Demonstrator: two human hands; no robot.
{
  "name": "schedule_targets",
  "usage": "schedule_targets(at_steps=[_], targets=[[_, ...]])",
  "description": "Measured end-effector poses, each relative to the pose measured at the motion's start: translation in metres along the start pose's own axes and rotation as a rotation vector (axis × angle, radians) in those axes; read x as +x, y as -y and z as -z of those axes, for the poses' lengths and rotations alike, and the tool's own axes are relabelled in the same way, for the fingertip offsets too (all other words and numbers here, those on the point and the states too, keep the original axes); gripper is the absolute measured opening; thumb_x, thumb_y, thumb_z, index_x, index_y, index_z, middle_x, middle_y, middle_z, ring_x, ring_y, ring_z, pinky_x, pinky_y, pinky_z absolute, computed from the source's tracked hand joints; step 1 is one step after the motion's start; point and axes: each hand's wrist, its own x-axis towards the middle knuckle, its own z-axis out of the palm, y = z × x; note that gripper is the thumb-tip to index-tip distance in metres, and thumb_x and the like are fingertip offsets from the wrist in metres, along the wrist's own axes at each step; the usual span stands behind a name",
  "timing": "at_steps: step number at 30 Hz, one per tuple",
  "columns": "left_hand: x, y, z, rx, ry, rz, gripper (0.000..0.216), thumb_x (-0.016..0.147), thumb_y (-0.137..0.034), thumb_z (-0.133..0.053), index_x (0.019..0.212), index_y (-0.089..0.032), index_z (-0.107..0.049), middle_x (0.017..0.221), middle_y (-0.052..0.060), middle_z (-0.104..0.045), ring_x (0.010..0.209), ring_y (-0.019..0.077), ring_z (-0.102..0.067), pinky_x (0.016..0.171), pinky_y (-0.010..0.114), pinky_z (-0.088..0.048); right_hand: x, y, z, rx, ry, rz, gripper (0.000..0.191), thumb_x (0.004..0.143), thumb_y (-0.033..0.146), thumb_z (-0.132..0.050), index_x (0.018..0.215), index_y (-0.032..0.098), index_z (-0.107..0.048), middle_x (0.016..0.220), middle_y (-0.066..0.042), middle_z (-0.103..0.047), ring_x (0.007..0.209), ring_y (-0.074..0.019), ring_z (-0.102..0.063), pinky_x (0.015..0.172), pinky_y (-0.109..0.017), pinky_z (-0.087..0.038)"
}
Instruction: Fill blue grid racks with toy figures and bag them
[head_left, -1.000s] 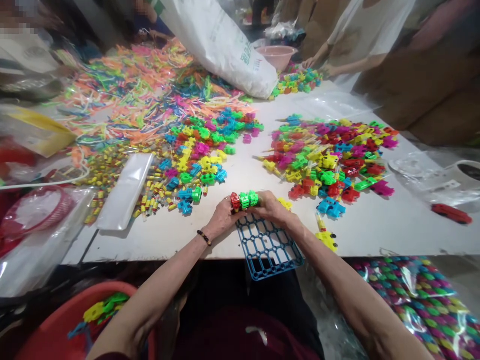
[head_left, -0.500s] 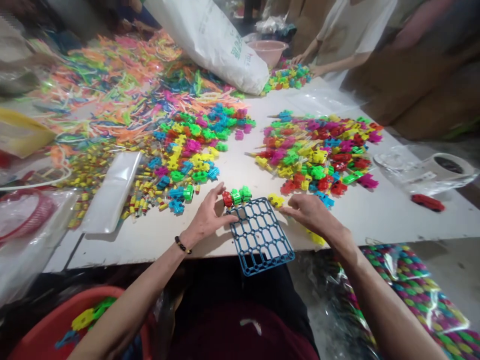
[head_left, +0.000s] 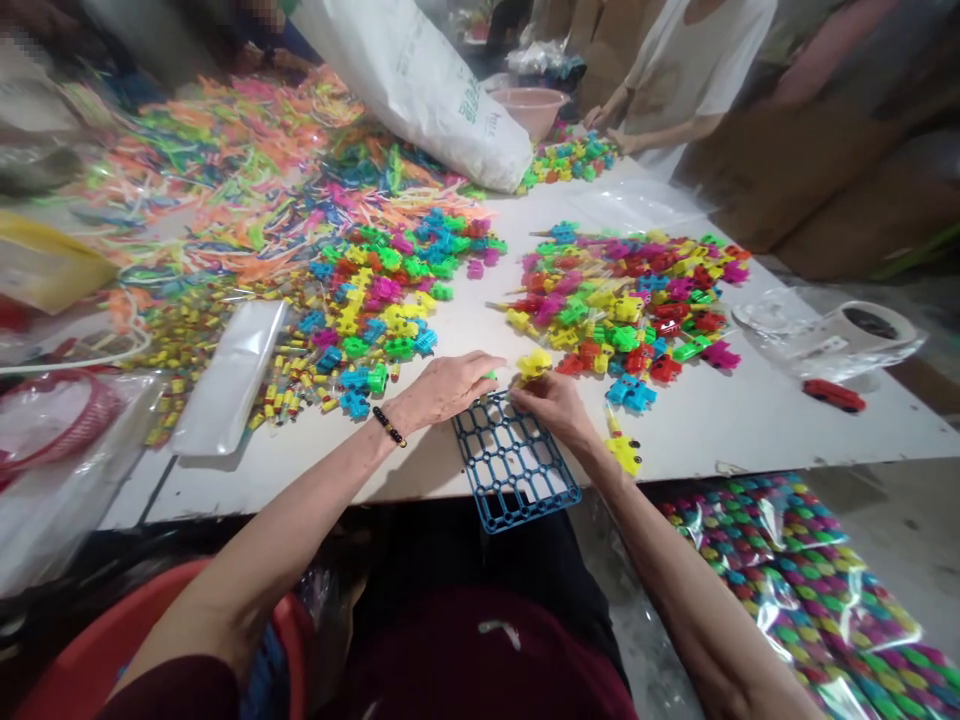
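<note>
Holds a yellow toy (head_left: pixel 535 364) pinched in the right hand (head_left: pixel 553 402), at the far edge of the blue grid (head_left: pixel 517 462). Rests the left hand (head_left: pixel 442 388) over the grid's far-left corner, partly hiding a green toy (head_left: pixel 491 375); impossible to tell whether gripped. Appears to be at the fitting step, along that edge. Calls next for lining up the yellow toy with a ring.

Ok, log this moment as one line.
right hand: holding yellow toy; left hand: at far edge of blue grid, grip unclear; blue grid: overhanging table
</note>
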Motion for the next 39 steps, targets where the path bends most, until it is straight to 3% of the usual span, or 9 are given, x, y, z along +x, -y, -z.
schedule_targets(at_steps=[4,10,15,21,26,30,32,35,39], targets=[[-0.002,0.0,0.0,-0.011,-0.008,0.003,0.041,0.103,-0.032,-0.047,0.143,-0.025,-0.053,0.146,0.009,-0.059,0.129,0.0276,-0.061,0.107,0.039,-0.048,0.014,-0.013,-0.016,0.014,0.058,0.014,0.03,0.071,0.046,-0.067,0.079,0.018,-0.062,0.067,0.001,-0.06,0.062,-0.0136,-0.05,0.059,-0.026,-0.042],[-0.002,0.001,0.003,-0.082,-0.004,0.047,0.047,0.106,-0.039,-0.041,0.147,-0.019,-0.052,0.152,0.01,-0.055,0.138,0.0267,-0.055,0.114,0.04,-0.044,0.02,-0.014,-0.015,-0.258,0.093,0.16,0.016,0.08,0.035,-0.059,0.079,0.018,-0.059,0.07,-0.001,-0.061,0.067,-0.0151,-0.05,0.062,-0.026,-0.04],[0.008,-0.002,0.007,-0.156,0.014,0.012,0.045,0.106,-0.038,-0.041,0.147,-0.025,-0.052,0.155,0.003,-0.052,0.142,0.0237,-0.051,0.118,0.038,-0.041,0.018,-0.016,-0.02,-0.337,0.081,0.214,0.012,0.084,0.03,-0.058,0.085,0.018,-0.06,0.077,-0.003,-0.066,0.069,-0.0158,-0.053,0.067,-0.027,-0.042],[0.02,-0.002,0.004,-0.051,0.104,-0.003,0.043,0.103,-0.034,-0.045,0.144,-0.028,-0.056,0.136,0.007,-0.067,0.123,0.0278,-0.066,0.102,0.036,-0.049,0.017,-0.019,-0.022,-0.367,0.051,0.199,0.01,0.085,0.026,-0.057,0.088,0.018,-0.061,0.076,-0.002,-0.066,0.069,-0.0156,-0.054,0.067,-0.027,-0.042],[0.022,0.003,0.004,-0.044,0.13,-0.006,0.045,0.103,-0.034,-0.043,0.147,-0.027,-0.054,0.137,0.007,-0.067,0.125,0.0266,-0.064,0.101,0.033,-0.048,0.016,-0.016,-0.03,-0.393,0.035,0.176,0.011,0.083,0.023,-0.057,0.091,0.018,-0.063,0.078,-0.002,-0.067,0.07,-0.0159,-0.054,0.068,-0.027,-0.043],[0.022,0.004,0.006,-0.097,0.126,0.012,0.042,0.103,-0.037,-0.045,0.141,-0.027,-0.059,0.139,0.005,-0.067,0.126,0.0249,-0.064,0.102,0.032,-0.047,0.014,-0.01,-0.004,-0.441,0.087,0.254,0.017,0.084,0.02,-0.054,0.097,0.018,-0.064,0.086,-0.004,-0.069,0.073,-0.0165,-0.058,0.069,-0.028,-0.046],[0.019,0.005,0.008,-0.11,0.128,0.025,0.043,0.103,-0.04,-0.046,0.142,-0.026,-0.059,0.14,0.006,-0.066,0.124,0.026,-0.065,0.1,0.033,-0.049,0.012,-0.009,0.025,-0.55,-0.041,0.269,0.025,0.085,0.015,-0.051,0.105,0.017,-0.065,0.094,-0.008,-0.07,0.078,-0.0185,-0.06,0.073,-0.03,-0.047],[0.012,0.005,0.013,-0.133,0.131,0.035,0.046,0.103,-0.042,-0.046,0.143,-0.024,-0.058,0.14,0.007,-0.066,0.124,0.0276,-0.065,0.099,0.033,-0.05,0.01,-0.008,0.061,-0.869,-0.238,0.109,0.03,0.085,0.009,-0.048,0.107,0.016,-0.067,0.1,-0.013,-0.067,0.086,-0.0226,-0.062,0.073,-0.032,-0.046],[0.008,0.004,0.019,-0.146,0.171,0.074,0.049,0.104,-0.044,-0.042,0.146,-0.023,-0.056,0.147,0.006,-0.061,0.132,0.0268,-0.06,0.105,0.033,-0.048,0.014,-0.007,0.054,-1.113,-0.156,-0.054,0.026,0.09,0.016,-0.052,0.112,0.015,-0.067,0.117,-0.017,-0.063,0.089,-0.0246,-0.063,0.068,-0.032,-0.043]])
